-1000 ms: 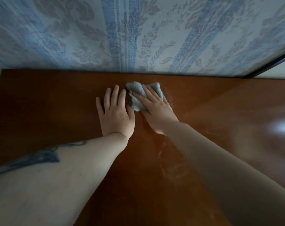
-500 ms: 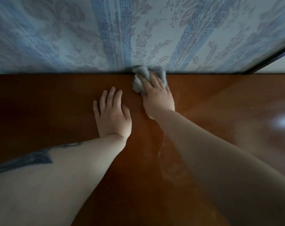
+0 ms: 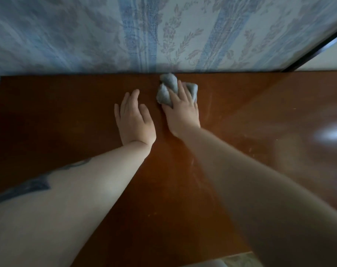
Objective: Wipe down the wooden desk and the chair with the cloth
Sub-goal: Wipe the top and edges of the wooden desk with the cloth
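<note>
Two hands rest on the wooden desk (image 3: 67, 122). The right hand (image 3: 182, 110) presses a bunched grey cloth (image 3: 166, 91) flat against the desktop near its rear edge, just below the patterned wall covering (image 3: 163, 31); its fingers lie extended over the cloth, not curled round it. The left hand (image 3: 134, 117) lies palm-down just beside it, fingers straight, holding nothing. A tattoo (image 3: 32, 185) marks the left forearm.

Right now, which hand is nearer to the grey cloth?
Right. The right hand presses on the cloth; the left hand lies flat on the desk beside it, apart.
</note>
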Action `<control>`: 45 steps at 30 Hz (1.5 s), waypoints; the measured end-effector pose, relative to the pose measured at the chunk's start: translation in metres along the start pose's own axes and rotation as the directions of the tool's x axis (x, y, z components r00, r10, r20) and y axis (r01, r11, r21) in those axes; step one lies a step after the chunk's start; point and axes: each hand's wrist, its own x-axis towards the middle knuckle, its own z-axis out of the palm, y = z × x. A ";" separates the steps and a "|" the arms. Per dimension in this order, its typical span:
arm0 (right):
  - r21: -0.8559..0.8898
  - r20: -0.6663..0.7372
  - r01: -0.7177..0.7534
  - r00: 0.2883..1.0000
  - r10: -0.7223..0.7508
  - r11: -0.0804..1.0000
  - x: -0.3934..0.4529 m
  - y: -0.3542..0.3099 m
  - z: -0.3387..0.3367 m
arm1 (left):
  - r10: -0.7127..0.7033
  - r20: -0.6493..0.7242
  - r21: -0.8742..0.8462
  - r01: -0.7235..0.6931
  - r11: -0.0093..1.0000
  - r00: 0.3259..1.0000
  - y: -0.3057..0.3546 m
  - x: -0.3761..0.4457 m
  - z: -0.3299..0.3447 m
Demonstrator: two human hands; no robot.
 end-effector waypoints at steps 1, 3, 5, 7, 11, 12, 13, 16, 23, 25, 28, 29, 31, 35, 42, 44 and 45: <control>-0.002 -0.023 -0.019 1.000 0.019 1.000 -0.021 -0.008 0.010 | -0.013 0.025 -0.100 0.016 0.995 1.000 -0.002 0.000 -0.004; -0.006 0.051 0.070 0.996 -0.069 0.998 -0.062 -0.029 0.029 | -0.037 0.112 -0.319 0.071 0.945 0.993 -0.010 -0.001 -0.020; -0.022 0.193 0.228 0.956 -0.220 0.973 -0.090 -0.050 0.045 | -0.055 0.213 -0.431 0.145 0.891 0.975 -0.025 -0.007 -0.043; -0.050 0.281 0.337 0.908 -0.311 0.940 -0.096 -0.059 0.050 | 0.002 0.282 -0.419 0.121 0.900 0.959 -0.047 -0.017 -0.067; -0.074 0.174 0.288 0.946 -0.272 0.955 -0.115 -0.032 0.049 | 0.234 0.307 -0.253 -0.158 0.955 0.923 -0.073 -0.046 -0.083; -0.073 0.104 0.204 0.975 -0.196 0.976 -0.131 -0.025 0.052 | 0.257 0.298 -0.198 -0.204 0.959 0.919 -0.073 -0.053 -0.081; -0.079 0.046 0.114 0.993 -0.111 0.990 -0.147 -0.023 0.054 | 0.281 0.287 -0.144 -0.249 0.958 0.916 -0.071 -0.058 -0.078; -0.106 0.018 -0.035 0.999 0.037 0.994 -0.161 -0.042 0.072 | 0.327 0.283 -0.017 -0.336 0.942 0.902 -0.066 -0.063 -0.072; -0.186 0.063 0.152 0.988 -0.142 0.971 -0.143 -0.025 0.062 | 0.236 0.233 0.024 -0.248 0.968 0.943 -0.065 -0.062 -0.075; -0.204 -0.021 0.068 0.997 -0.074 0.976 -0.180 -0.026 0.071 | 0.224 0.225 -0.015 -0.226 0.974 0.948 -0.065 -0.062 -0.076; -0.229 0.082 0.225 0.974 -0.212 0.947 -0.220 -0.035 0.091 | 0.210 0.167 -0.084 -0.199 0.976 0.963 -0.065 -0.064 -0.079; -0.239 0.156 0.327 0.942 -0.296 0.914 -0.219 -0.033 0.089 | 0.180 0.152 -0.078 -0.170 0.982 0.972 -0.065 -0.067 -0.081; -0.259 0.274 0.482 0.868 -0.415 0.837 -0.201 -0.021 0.074 | 0.111 0.134 -0.045 -0.106 0.993 0.985 -0.066 -0.079 -0.085; -0.234 0.100 0.275 0.961 -0.258 0.933 -0.213 0.001 0.067 | 0.159 0.155 0.084 -0.174 0.981 0.975 -0.063 -0.123 -0.086; -0.313 0.292 0.534 0.841 -0.455 0.786 -0.244 0.031 0.059 | 0.176 0.155 0.035 -0.183 0.982 0.972 -0.048 -0.186 -0.073; -0.318 0.378 0.598 0.792 -0.480 0.736 -0.225 0.046 0.041 | 0.115 0.115 0.031 -0.119 0.992 0.987 -0.042 -0.195 -0.068; -0.284 0.320 0.530 0.838 -0.442 0.799 -0.227 0.053 0.039 | 0.102 0.114 0.041 -0.107 0.993 0.988 -0.036 -0.201 -0.063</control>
